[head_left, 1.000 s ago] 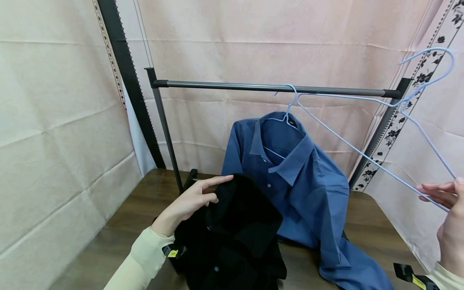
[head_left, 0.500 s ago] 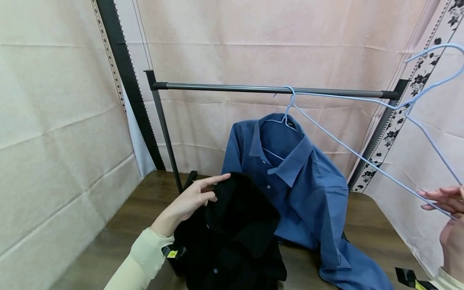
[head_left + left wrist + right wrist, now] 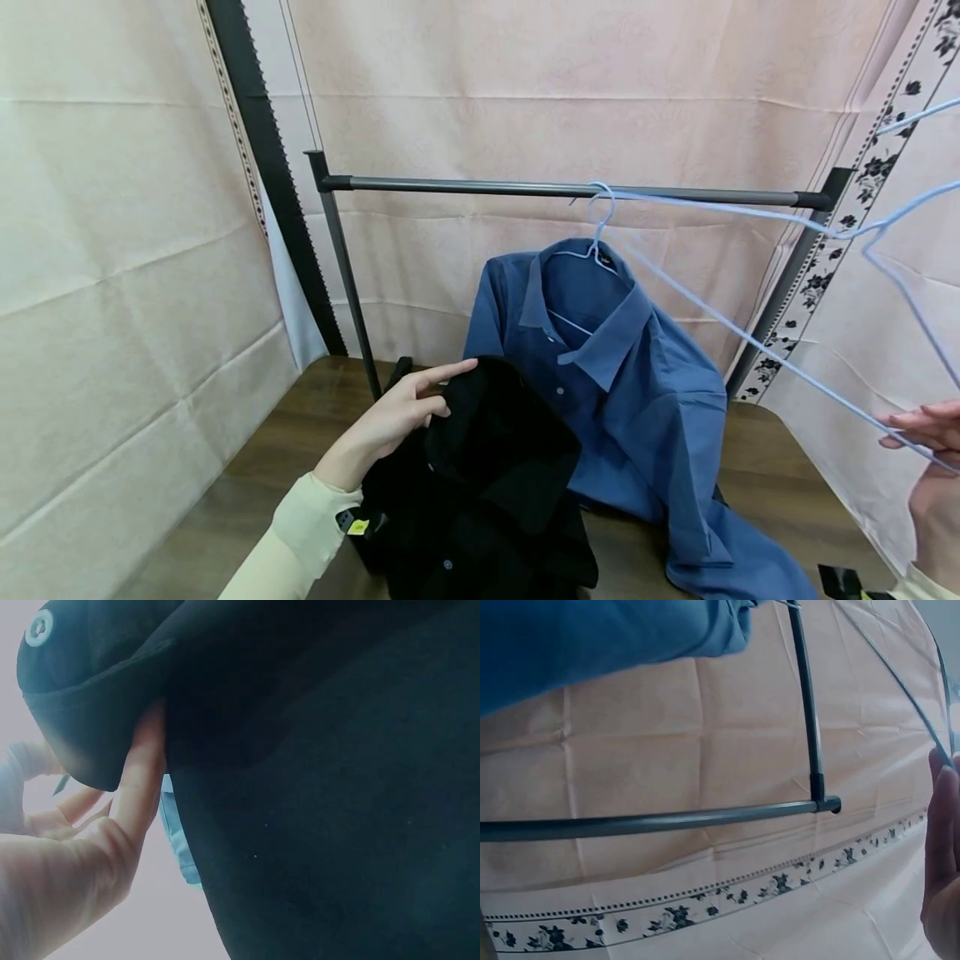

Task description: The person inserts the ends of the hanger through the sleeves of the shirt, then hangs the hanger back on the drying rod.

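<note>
In the head view my left hand (image 3: 397, 417) pinches the collar area of a black shirt (image 3: 517, 492), index finger stretched along its top edge. The left wrist view has a finger against the dark cloth (image 3: 315, 810), near a pale button (image 3: 39, 628). At the right edge my right hand (image 3: 926, 433) holds the lower wire of a light blue hanger (image 3: 750, 337); its hook is partly cut off by the frame. The hanger's far corner overlaps the rack bar in this view. Part of my right hand (image 3: 943, 847) shows with the wire in the right wrist view.
A blue shirt (image 3: 645, 400) hangs on another light blue hanger (image 3: 602, 218) from the black rack bar (image 3: 465, 186), behind the black shirt. Its sleeve trails on the wooden table (image 3: 247, 508). Pale curtains (image 3: 135, 292) enclose the back and sides.
My right hand and the hanger have shifted to the right and slightly down, so the hook now runs out of the head view. My left hand stays on the black shirt.
</note>
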A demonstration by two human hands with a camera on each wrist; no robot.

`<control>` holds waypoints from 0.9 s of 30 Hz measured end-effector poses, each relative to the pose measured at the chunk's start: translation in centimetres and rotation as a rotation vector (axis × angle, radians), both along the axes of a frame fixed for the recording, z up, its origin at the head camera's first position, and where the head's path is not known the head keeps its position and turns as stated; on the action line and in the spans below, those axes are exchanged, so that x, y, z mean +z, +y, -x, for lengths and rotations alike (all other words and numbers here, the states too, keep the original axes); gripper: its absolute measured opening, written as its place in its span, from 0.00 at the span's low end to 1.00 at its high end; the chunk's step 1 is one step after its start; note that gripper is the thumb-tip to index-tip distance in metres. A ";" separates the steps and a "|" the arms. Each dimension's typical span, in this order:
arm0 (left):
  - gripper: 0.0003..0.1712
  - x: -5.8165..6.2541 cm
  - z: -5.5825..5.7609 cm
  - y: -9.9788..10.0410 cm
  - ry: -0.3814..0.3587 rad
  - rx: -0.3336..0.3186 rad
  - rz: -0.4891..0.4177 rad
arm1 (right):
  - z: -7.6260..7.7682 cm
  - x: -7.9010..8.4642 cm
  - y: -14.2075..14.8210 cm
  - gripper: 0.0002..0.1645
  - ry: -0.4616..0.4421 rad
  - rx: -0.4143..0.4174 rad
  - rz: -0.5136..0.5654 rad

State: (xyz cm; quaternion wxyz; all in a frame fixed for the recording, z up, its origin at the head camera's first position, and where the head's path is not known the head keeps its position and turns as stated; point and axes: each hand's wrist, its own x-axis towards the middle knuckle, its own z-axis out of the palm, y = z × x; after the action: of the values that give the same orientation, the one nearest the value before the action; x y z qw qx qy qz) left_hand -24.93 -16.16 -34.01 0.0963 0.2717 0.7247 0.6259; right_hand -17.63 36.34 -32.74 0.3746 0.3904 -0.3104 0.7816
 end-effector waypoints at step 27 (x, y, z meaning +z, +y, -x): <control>0.38 0.3 0.4 -0.4 -0.008 0.057 -0.045 | -0.4 -3.2 -3.7 0.19 -0.287 -0.180 -0.369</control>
State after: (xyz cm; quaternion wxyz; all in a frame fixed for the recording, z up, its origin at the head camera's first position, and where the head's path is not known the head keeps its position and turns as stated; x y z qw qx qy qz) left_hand -25.36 -16.59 -33.69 0.0754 0.2506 0.7176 0.6454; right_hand -17.26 32.61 -35.97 0.3172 0.3080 -0.5315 0.7225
